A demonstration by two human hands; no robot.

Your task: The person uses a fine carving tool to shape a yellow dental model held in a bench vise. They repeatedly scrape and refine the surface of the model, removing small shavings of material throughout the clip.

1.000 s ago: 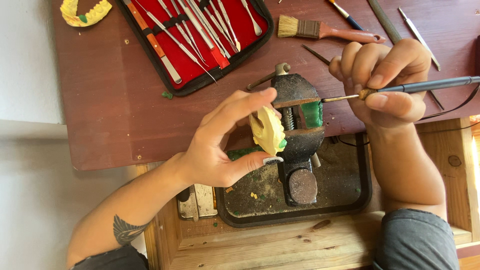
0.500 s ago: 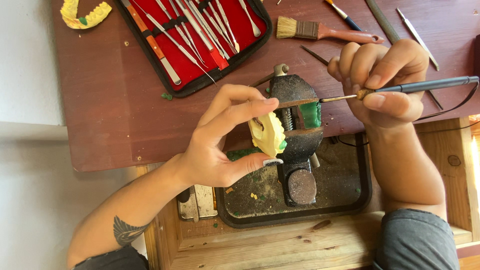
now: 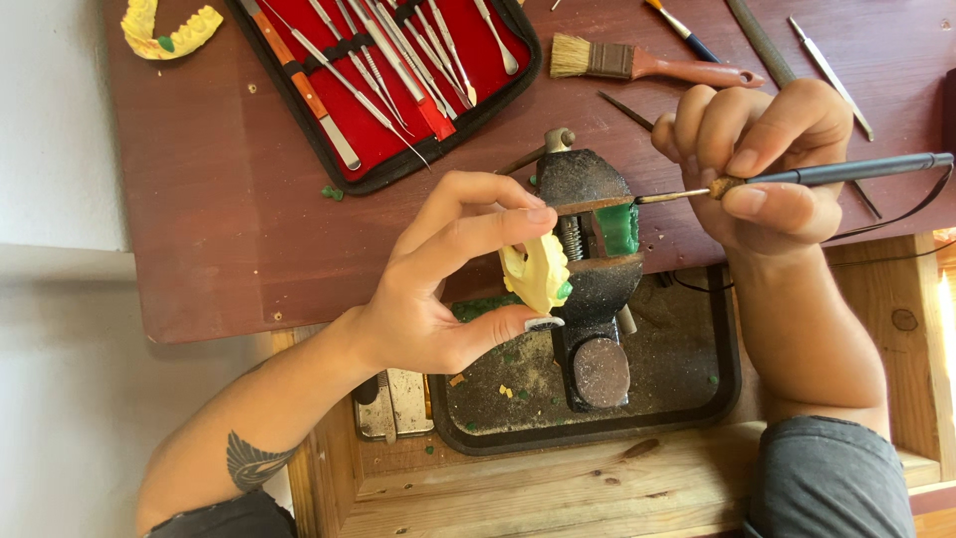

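Nothing shifts: our left hand (image 3: pixel 428 299) still pinches the yellow dental cast (image 3: pixel 538 274); right fingers (image 3: pixel 772 159) clamp the wax tool (image 3: pixel 846 171), tip in green wax (image 3: pixel 617 227). Next, carry wax across steadily.

Pale yellow dental cast (image 3: pixel 536 274), green wax block (image 3: pixel 617 227), red-lined tool case (image 3: pixel 398 70).
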